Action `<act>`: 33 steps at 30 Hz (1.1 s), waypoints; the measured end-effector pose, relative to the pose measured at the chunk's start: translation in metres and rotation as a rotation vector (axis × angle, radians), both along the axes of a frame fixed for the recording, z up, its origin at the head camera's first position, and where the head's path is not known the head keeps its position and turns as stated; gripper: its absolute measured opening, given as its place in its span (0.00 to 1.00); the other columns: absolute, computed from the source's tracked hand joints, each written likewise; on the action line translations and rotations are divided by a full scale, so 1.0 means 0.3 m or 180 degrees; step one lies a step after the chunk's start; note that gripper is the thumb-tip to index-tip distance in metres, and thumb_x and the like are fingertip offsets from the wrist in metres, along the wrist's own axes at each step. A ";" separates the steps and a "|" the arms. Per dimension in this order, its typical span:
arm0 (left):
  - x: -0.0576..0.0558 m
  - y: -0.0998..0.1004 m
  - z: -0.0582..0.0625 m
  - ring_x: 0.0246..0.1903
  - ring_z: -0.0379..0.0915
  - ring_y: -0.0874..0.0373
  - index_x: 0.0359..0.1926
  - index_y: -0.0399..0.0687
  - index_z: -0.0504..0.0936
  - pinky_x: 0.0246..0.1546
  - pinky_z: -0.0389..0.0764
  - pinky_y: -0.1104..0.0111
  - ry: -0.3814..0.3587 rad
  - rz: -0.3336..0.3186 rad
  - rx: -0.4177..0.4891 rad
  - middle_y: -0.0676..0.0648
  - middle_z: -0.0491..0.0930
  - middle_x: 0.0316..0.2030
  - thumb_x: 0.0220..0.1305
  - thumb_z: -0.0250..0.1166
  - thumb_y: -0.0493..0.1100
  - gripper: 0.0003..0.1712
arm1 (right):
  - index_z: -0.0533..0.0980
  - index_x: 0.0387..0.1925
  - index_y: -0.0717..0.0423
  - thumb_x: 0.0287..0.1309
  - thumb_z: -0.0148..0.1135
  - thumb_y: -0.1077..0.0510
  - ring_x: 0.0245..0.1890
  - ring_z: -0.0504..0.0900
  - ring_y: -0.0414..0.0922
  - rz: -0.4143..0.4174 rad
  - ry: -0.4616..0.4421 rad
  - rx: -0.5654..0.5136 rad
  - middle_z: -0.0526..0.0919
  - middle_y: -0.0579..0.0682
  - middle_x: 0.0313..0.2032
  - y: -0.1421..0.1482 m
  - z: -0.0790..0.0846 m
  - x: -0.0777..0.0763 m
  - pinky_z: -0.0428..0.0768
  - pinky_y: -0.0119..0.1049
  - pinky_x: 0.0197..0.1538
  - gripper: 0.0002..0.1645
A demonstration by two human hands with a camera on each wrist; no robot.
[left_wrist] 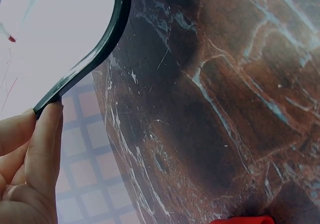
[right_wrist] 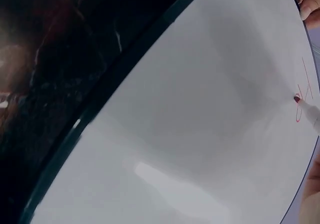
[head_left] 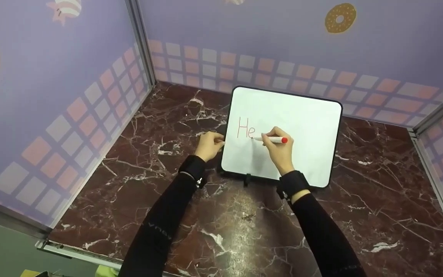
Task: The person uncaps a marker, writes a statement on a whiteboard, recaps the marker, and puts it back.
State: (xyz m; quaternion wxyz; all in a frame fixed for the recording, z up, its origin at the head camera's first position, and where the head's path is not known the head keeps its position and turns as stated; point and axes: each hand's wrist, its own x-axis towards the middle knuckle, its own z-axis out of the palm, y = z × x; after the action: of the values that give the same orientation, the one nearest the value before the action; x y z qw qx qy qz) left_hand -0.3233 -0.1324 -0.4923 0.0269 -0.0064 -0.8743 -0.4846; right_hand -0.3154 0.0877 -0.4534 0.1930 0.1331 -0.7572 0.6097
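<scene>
Pinching the left edge of the whiteboard (head_left: 310, 115), the left hand (head_left: 207, 146) is keeping its thumb and fingers closed on the black frame (left_wrist: 95, 59), as the left wrist view is showing up close. Across from it, the right hand (head_left: 282, 151) is holding a white marker (head_left: 276, 139) between bent fingers and thumb, its red end pointing to the right and its tip pointing left. That tip is meeting the white surface at the lower end of the "e" in the red letters "He" (head_left: 243, 128), which are standing on the left part of the board. In the right wrist view, the marker's dark red tip is showing right beside the red strokes.

The whiteboard is standing on the dark red, white-veined marble bench (head_left: 140, 154), near the back wall (head_left: 244, 23), with a small black foot (head_left: 247, 180) jutting out below its lower edge. Both hands are coming from black sleeves (head_left: 156, 227), and each wrist is carrying a black band (head_left: 193, 167). Purple panels are enclosing the bench, their lower parts bearing pink and pale squares. At the bottom of the left wrist view, part of a red object (left_wrist: 245, 220) is showing, too cropped to identify.
</scene>
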 end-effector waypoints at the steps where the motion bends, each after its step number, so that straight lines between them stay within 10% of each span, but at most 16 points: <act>1: -0.001 0.001 0.001 0.42 0.85 0.39 0.54 0.26 0.79 0.41 0.89 0.64 -0.0003 0.0001 -0.0004 0.30 0.84 0.46 0.66 0.62 0.30 0.17 | 0.74 0.24 0.76 0.55 0.64 0.73 0.21 0.80 0.39 -0.0025 0.0028 0.0004 0.82 0.67 0.26 0.005 0.003 0.000 0.75 0.20 0.26 0.09; 21: 0.006 0.001 0.004 0.42 0.85 0.39 0.54 0.25 0.79 0.40 0.89 0.65 0.0036 0.0004 -0.0025 0.31 0.84 0.46 0.66 0.62 0.30 0.17 | 0.77 0.29 0.70 0.59 0.68 0.64 0.28 0.82 0.33 -0.0359 0.0165 -0.0112 0.86 0.63 0.35 0.031 -0.040 -0.133 0.83 0.21 0.35 0.10; 33: -0.003 0.001 -0.003 0.43 0.85 0.40 0.56 0.26 0.78 0.42 0.89 0.65 -0.0023 0.0002 -0.0050 0.31 0.84 0.47 0.67 0.62 0.31 0.18 | 0.74 0.23 0.76 0.55 0.63 0.74 0.20 0.79 0.33 -0.0197 0.0065 0.0077 0.82 0.66 0.25 0.049 -0.001 -0.016 0.76 0.20 0.26 0.09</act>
State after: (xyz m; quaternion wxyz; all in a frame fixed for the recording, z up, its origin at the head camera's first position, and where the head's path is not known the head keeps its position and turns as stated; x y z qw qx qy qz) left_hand -0.3242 -0.1322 -0.4931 0.0239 -0.0046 -0.8782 -0.4777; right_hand -0.3201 0.1023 -0.4538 0.2179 0.1182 -0.7662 0.5929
